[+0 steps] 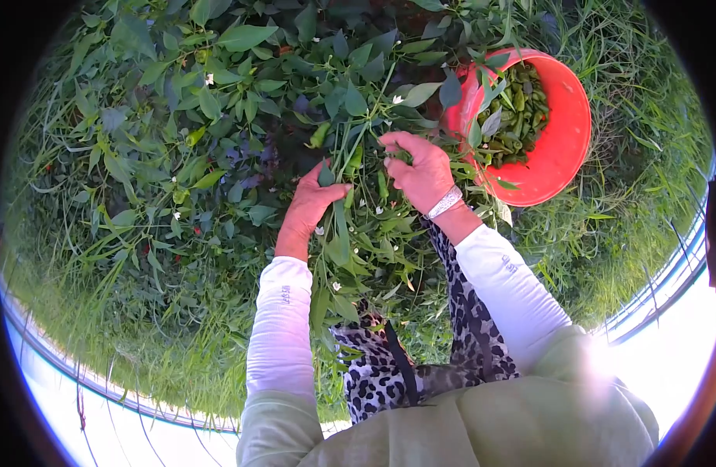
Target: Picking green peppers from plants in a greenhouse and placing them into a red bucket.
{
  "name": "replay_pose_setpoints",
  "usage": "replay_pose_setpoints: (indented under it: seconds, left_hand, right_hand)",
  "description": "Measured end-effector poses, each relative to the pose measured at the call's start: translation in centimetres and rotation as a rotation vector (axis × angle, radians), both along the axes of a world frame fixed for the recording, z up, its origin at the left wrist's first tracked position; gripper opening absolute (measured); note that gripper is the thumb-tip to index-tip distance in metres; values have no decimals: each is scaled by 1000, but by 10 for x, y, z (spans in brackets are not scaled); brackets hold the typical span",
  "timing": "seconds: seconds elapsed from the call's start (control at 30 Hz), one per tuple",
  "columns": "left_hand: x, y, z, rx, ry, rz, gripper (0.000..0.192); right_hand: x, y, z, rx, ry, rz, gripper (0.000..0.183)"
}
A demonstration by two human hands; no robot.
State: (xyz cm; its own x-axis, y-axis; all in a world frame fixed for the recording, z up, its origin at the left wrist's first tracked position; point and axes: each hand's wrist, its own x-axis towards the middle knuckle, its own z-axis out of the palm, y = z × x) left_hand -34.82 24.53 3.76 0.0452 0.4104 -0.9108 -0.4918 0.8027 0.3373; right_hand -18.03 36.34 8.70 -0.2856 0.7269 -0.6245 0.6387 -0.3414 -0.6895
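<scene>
Among the leafy pepper plants, my left hand (312, 201) is at a stem, its thumb and fingers around a leaf and stalk beside a green pepper. My right hand (419, 169) is a little to the right, thumb and forefinger curled close together near the upper stem (364, 131); whether anything is between them cannot be told. Between the hands hang a green pepper (354, 160) and a slimmer one (382, 184). Another green pepper (319, 135) hangs above my left hand. A red plastic bucket (568, 140), partly filled with green peppers (518, 114), stands beyond my right hand.
Dense pepper foliage (218, 117) with small white flowers spreads ahead and to the left. Tall grass (615, 233) grows at the right around the bucket. Leafy stems overhang the bucket's left rim. My legs in spotted trousers (375, 373) are close below the plants.
</scene>
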Motion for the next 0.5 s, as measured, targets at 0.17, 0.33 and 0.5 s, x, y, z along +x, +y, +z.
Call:
replay_pose_setpoints:
  seconds: [0.17, 0.33, 0.5]
  left_hand:
    - [14, 4, -1, 157, 294, -228, 75]
    - [45, 16, 43, 369, 877, -323, 87]
    - [48, 25, 92, 781, 738, -625, 79]
  right_hand:
    - [-8, 5, 4, -173, 170, 9, 30]
    - [-5, -2, 27, -514, 539, -330, 33]
    - [24, -11, 53, -687, 412, -65, 17]
